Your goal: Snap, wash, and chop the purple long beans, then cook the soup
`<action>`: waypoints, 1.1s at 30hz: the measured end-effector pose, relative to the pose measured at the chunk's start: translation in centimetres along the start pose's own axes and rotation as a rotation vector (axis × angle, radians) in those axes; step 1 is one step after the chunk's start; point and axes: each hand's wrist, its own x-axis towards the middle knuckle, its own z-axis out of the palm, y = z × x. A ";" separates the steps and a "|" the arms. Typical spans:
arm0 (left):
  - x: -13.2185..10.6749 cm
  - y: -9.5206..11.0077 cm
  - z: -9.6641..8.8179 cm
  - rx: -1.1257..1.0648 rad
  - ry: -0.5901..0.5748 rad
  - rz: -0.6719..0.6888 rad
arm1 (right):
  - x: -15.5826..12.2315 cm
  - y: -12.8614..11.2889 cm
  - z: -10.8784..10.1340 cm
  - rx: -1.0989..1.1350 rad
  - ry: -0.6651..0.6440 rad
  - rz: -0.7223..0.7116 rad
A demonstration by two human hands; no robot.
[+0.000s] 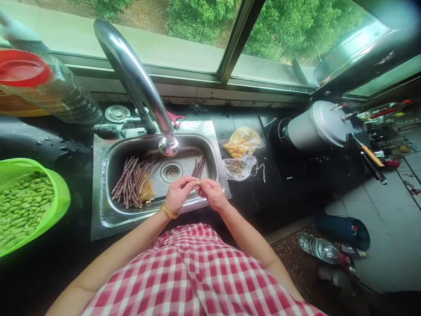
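Hands (179, 191) (213, 193) together, small green piece (198, 182) between them.

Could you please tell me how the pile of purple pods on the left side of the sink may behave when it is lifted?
The purple pods would probably slide apart, since no tie shows around the pile. Each one may bend a little but seems fairly stiff, as most lie nearly straight. Being slender, single pods are likely light.

Black counter (80, 184); metal-framed window (226, 61) along far edge, daylight entering; white tiling (388, 224) near right edge.
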 end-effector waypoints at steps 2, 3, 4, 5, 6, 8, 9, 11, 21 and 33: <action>0.7 0.4 -0.3 -0.206 0.065 -0.109 | 0.0 0.0 -0.4 -0.043 -0.015 -0.010; 1.2 0.7 -0.8 -0.320 0.109 -0.155 | -0.2 0.2 -0.9 -0.053 -0.008 -0.008; 1.9 1.0 -1.5 -0.430 0.158 -0.196 | -0.4 0.5 -1.4 -0.046 0.005 0.002; 2.6 1.3 -2.3 -0.527 0.211 -0.234 | -0.6 0.9 -2.0 -0.019 0.021 0.019; 3.4 1.6 -3.3 -0.607 0.268 -0.264 | -0.9 1.4 -2.7 0.025 0.038 0.039; 4.7 2.1 -5.2 -0.727 0.376 -0.321 | -1.3 2.3 -3.9 0.143 0.047 0.081; 5.2 2.3 -6.1 -0.778 0.423 -0.340 | -1.4 2.6 -4.3 0.202 0.035 0.097; 5.8 2.4 -7.4 -0.868 0.492 -0.348 | -1.3 3.2 -4.7 0.277 -0.005 0.122; 6.1 0.2 -8.3 -0.817 0.557 -0.406 | -0.5 4.4 -1.8 0.046 -0.253 0.308; 1.1 -0.5 -3.9 0.964 -0.565 0.581 | -0.5 3.2 -1.7 -0.049 -0.116 0.315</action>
